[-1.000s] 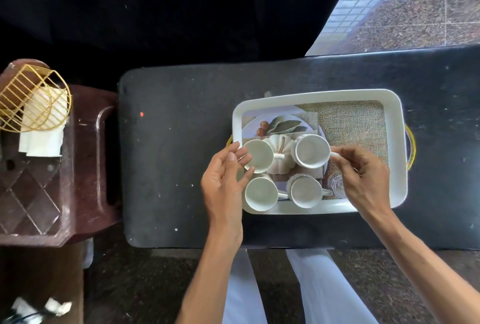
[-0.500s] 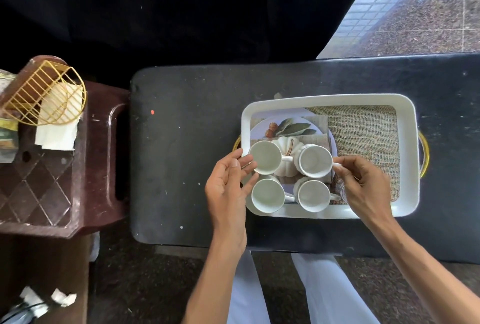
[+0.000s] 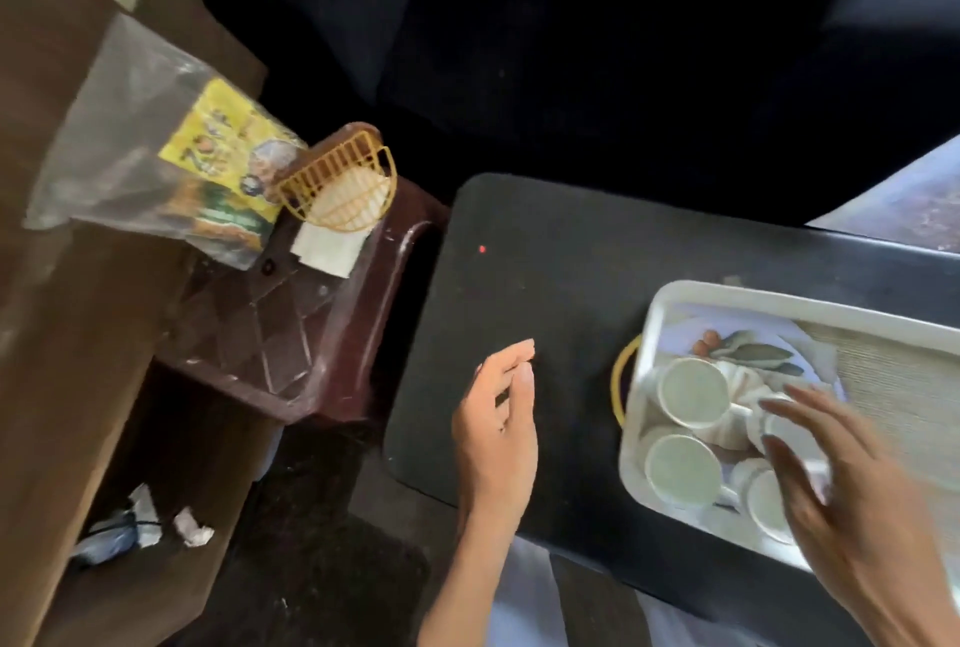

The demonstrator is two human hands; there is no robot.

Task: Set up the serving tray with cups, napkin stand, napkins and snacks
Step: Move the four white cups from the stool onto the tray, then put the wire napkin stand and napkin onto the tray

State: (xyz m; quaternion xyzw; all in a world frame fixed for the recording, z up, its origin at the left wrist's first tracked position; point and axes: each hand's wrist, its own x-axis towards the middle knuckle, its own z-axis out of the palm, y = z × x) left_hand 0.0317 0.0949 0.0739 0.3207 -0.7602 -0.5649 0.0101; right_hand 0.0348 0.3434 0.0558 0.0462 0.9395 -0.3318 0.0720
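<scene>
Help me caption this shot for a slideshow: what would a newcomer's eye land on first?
Probably the white tray on the black table at right, holding white cups, with the blurred right hand over them. Next, the yellow napkin stand and yellow snack bag on the brown stool, upper left; the empty left hand hovers between.

On my feed a black table (image 3: 545,283) fills the middle, with a small red dot (image 3: 482,249) on it. To its left stands a dark brown plastic stool (image 3: 291,334), beside a wooden surface (image 3: 47,334). Crumpled paper scraps (image 3: 192,529) lie on the dark floor (image 3: 311,568) below the stool.
</scene>
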